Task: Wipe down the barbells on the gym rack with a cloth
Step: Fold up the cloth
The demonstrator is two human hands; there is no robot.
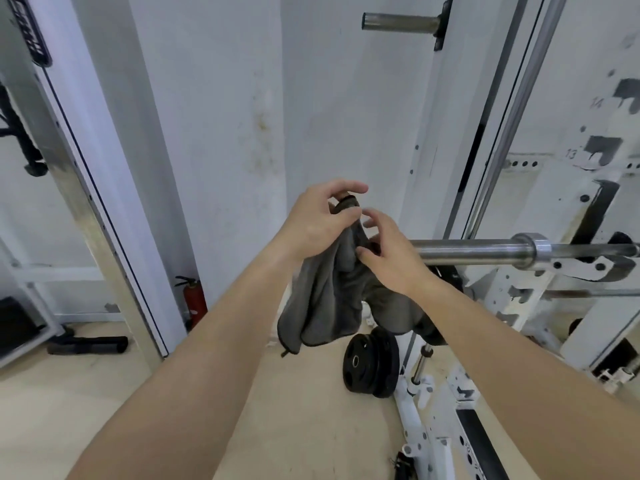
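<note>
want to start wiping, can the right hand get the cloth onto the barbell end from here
Probably yes. The right hand is already on the cloth, right by the bare end of the barbell, and nothing sits between them. The left hand holds the cloth's top.

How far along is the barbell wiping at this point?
Nothing looks wiped yet. In hand: the left hand pinches the grey cloth while the right hand rests open against it, beside the barbell end. Left: wiping the barbell itself.

Barbell (pixel 485 250) end behind cloth (pixel 329 299); far length cut off right.
</note>
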